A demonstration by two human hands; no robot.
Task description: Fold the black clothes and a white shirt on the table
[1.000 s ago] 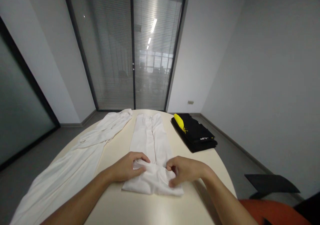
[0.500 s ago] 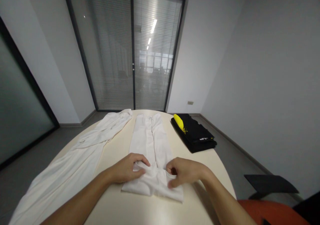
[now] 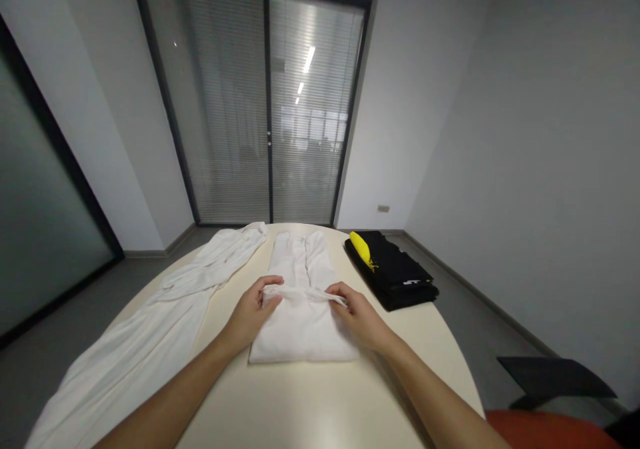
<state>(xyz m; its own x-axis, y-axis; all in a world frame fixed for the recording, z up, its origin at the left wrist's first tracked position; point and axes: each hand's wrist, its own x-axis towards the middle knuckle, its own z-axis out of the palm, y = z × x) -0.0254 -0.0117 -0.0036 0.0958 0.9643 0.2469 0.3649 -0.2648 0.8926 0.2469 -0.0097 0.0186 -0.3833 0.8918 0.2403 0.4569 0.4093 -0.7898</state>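
Note:
A white garment (image 3: 305, 332) lies in a long narrow fold at the middle of the round table, its near part doubled over toward the far end. My left hand (image 3: 254, 310) pinches the left corner of the turned-over edge between thumb and fingers. At the right end of that same edge, my right hand (image 3: 359, 312) is closed on the cloth. The edge stands slightly raised between both hands. Whether the garment is a shirt or trousers cannot be told.
Along the left of the pale table (image 3: 300, 409) spreads a second white garment (image 3: 150, 332), partly over the rim. A folded black garment (image 3: 400, 269) with a yellow print lies at the far right. An orange chair (image 3: 545, 429) with a black armrest (image 3: 557, 377) stands lower right.
Both hands have moved away from me, carrying the garment's near edge over onto its far part. The loose bunched cloth now lies as a flat, neat fold.

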